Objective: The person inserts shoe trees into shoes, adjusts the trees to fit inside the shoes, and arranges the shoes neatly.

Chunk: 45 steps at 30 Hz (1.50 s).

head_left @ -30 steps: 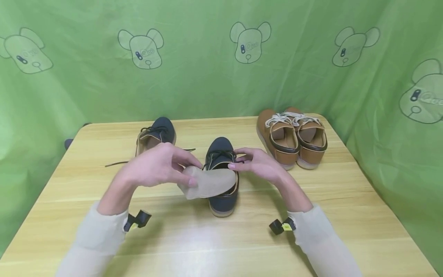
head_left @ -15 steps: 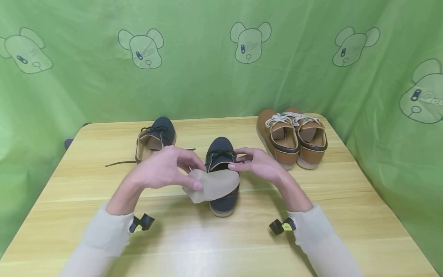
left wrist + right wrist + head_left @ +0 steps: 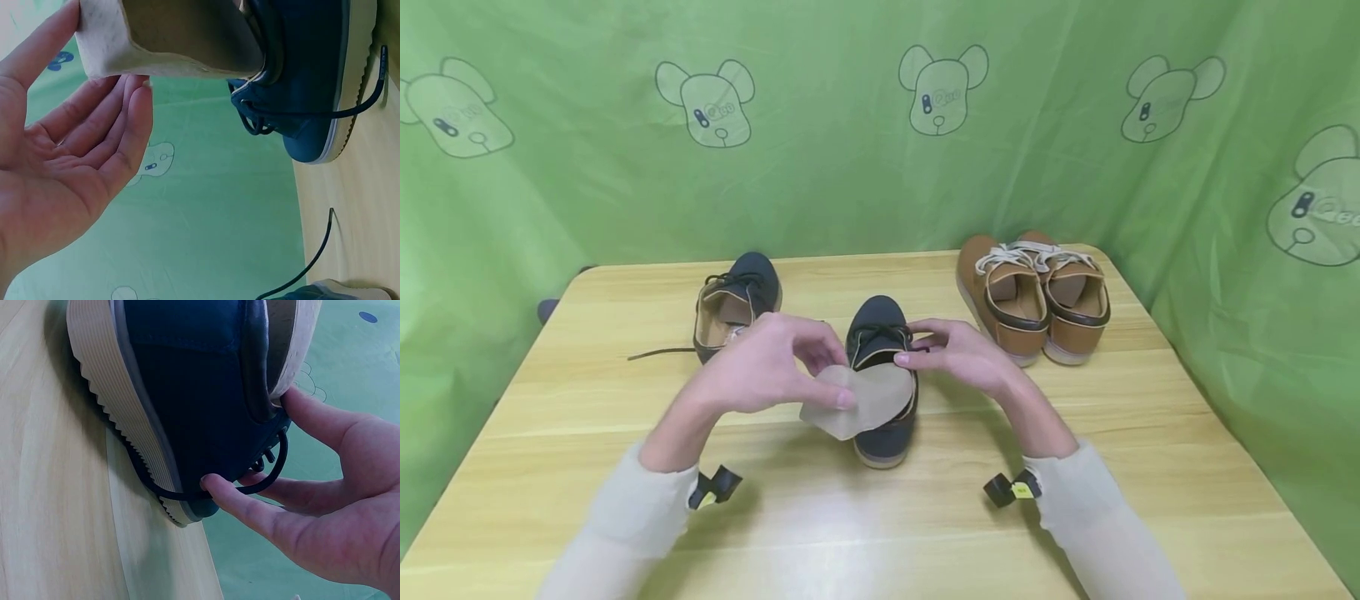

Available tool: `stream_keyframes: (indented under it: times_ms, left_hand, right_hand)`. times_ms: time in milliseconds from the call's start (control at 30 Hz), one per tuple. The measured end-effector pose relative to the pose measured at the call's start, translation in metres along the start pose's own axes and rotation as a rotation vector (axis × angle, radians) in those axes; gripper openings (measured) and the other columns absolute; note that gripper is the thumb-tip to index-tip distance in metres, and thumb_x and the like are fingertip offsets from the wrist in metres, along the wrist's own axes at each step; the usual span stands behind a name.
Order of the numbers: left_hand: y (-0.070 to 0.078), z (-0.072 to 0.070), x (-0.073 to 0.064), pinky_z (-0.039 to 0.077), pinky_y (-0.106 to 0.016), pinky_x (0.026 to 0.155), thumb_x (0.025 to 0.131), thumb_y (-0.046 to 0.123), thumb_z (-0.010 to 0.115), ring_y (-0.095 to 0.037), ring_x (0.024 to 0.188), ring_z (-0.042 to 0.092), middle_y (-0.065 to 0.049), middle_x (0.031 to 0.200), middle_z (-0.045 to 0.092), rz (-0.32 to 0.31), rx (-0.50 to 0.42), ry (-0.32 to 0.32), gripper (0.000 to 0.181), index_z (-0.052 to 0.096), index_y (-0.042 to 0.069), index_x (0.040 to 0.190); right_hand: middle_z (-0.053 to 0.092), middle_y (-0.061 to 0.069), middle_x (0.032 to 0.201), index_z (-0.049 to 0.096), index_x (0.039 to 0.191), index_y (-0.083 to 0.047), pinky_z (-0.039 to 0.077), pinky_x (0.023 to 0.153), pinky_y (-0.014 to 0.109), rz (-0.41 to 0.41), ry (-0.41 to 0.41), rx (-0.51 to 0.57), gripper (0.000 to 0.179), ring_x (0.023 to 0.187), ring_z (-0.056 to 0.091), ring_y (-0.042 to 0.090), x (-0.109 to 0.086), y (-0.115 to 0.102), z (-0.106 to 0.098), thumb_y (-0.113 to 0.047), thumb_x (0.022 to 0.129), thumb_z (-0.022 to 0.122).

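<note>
My left hand (image 3: 775, 362) pinches a beige insole (image 3: 880, 398) between thumb and fingers, above a navy lace-up shoe (image 3: 877, 317). The insole is bent, and its far end overlaps the shoe's opening. In the left wrist view, the curved insole (image 3: 103, 47) reaches to the black collar of the shoe. My right hand (image 3: 958, 358) holds the same shoe by its right side near the laces. Seen from the right wrist, the thumb lies at the opening's edge and a fingertip (image 3: 212, 481) rests on the side by a dark lace (image 3: 281, 459).
A second navy shoe (image 3: 756, 279) stands at the back left, partly behind my left hand, with a loose lace (image 3: 658, 354) on the wooden table (image 3: 850, 533). Two brown shoes (image 3: 1022, 333) with white laces stand together at the back right. A green curtain (image 3: 820, 192) surrounds the table.
My left hand has moved right, bringing the insole further over the shoe's opening and bending it more. My right hand and the shoe have stayed in place.
</note>
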<state>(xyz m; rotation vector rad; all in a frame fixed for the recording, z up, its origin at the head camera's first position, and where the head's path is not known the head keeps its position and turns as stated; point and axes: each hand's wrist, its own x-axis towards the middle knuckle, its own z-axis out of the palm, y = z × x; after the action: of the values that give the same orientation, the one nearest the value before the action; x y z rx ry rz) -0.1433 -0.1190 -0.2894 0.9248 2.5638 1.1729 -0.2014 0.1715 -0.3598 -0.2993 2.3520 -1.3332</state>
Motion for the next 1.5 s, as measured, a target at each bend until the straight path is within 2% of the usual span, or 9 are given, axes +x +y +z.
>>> stream_keyframes:
  times_ms: [333, 600, 733, 833, 933, 1100, 1200, 1333, 1500]
  left_hand:
    - [0.001, 0.013, 0.011, 0.055, -0.032, 0.072, 0.074, 0.046, 0.088, -0.012, 0.076, 0.065, 0.009, 0.080, 0.069, -0.058, 0.014, 0.061, 0.029, 0.073, 0.026, 0.089]
    - [-0.005, 0.033, 0.022, 0.055, -0.032, 0.069, 0.074, 0.043, 0.090, -0.012, 0.075, 0.066, 0.009, 0.080, 0.070, -0.068, -0.009, 0.158, 0.031, 0.071, 0.023, 0.089]
    - [-0.004, 0.040, 0.022, 0.055, -0.030, 0.069, 0.073, 0.044, 0.090, -0.011, 0.075, 0.064, 0.009, 0.080, 0.069, -0.073, 0.000, 0.179, 0.033, 0.070, 0.023, 0.090]
    - [-0.004, 0.041, 0.020, 0.055, -0.030, 0.073, 0.074, 0.043, 0.090, -0.011, 0.078, 0.064, 0.009, 0.084, 0.069, -0.084, -0.012, 0.168, 0.034, 0.069, 0.023, 0.092]
    - [-0.005, 0.040, 0.018, 0.056, -0.033, 0.078, 0.075, 0.037, 0.090, -0.013, 0.082, 0.065, 0.007, 0.087, 0.070, -0.103, -0.076, 0.143, 0.031, 0.070, 0.022, 0.094]
    - [-0.011, 0.036, 0.016, 0.054, -0.044, 0.091, 0.078, 0.029, 0.089, -0.018, 0.093, 0.066, 0.003, 0.095, 0.070, -0.128, -0.199, 0.044, 0.030, 0.071, 0.021, 0.100]
    - [-0.015, 0.034, 0.016, 0.051, -0.044, 0.100, 0.078, 0.028, 0.089, -0.017, 0.100, 0.066, 0.003, 0.100, 0.071, -0.144, -0.246, -0.001, 0.032, 0.072, 0.021, 0.104]
    - [-0.020, 0.035, 0.019, 0.050, -0.039, 0.104, 0.077, 0.028, 0.089, -0.015, 0.106, 0.067, 0.004, 0.105, 0.072, -0.171, -0.283, -0.001, 0.033, 0.073, 0.021, 0.105]
    - [-0.026, 0.041, 0.022, 0.051, -0.044, 0.100, 0.076, 0.027, 0.091, -0.018, 0.102, 0.067, 0.002, 0.104, 0.072, -0.181, -0.318, 0.043, 0.032, 0.075, 0.021, 0.103]
  right_hand:
    - [0.065, 0.014, 0.134, 0.051, 0.148, -0.013, 0.042, 0.113, 0.049, -0.001, -0.001, -0.020, 0.077, 0.129, 0.059, 0.029, 0.000, 0.001, -0.001, -0.048, 0.085, 0.080]
    - [0.067, 0.012, 0.132, 0.053, 0.146, -0.016, 0.042, 0.112, 0.049, 0.014, 0.003, -0.009, 0.076, 0.127, 0.060, 0.028, -0.001, -0.002, 0.002, -0.049, 0.083, 0.080]
    - [0.068, 0.009, 0.130, 0.055, 0.145, -0.019, 0.043, 0.112, 0.048, 0.022, 0.007, -0.008, 0.075, 0.125, 0.062, 0.026, -0.002, -0.002, 0.002, -0.051, 0.082, 0.081]
    - [0.068, 0.009, 0.130, 0.054, 0.146, -0.018, 0.043, 0.111, 0.048, 0.022, 0.007, -0.018, 0.077, 0.126, 0.061, 0.026, -0.002, -0.002, 0.002, -0.052, 0.082, 0.080]
    - [0.067, 0.010, 0.132, 0.052, 0.147, -0.018, 0.043, 0.112, 0.049, 0.023, 0.007, -0.023, 0.078, 0.127, 0.060, 0.027, -0.002, -0.002, 0.002, -0.052, 0.082, 0.080]
    - [0.067, 0.011, 0.133, 0.052, 0.147, -0.017, 0.043, 0.112, 0.049, 0.021, 0.008, -0.029, 0.079, 0.128, 0.060, 0.027, -0.001, 0.000, 0.002, -0.053, 0.082, 0.080]
    - [0.067, 0.012, 0.133, 0.051, 0.148, -0.017, 0.042, 0.112, 0.050, 0.019, 0.006, -0.035, 0.080, 0.129, 0.060, 0.029, -0.001, 0.000, 0.002, -0.053, 0.083, 0.079]
    - [0.066, 0.013, 0.134, 0.050, 0.148, -0.016, 0.041, 0.113, 0.051, 0.022, 0.001, -0.035, 0.080, 0.129, 0.059, 0.030, -0.001, 0.000, 0.002, -0.052, 0.083, 0.079]
    - [0.066, 0.013, 0.134, 0.050, 0.148, -0.015, 0.042, 0.112, 0.051, 0.025, 0.006, -0.038, 0.080, 0.129, 0.059, 0.030, 0.000, 0.000, 0.002, -0.052, 0.083, 0.079]
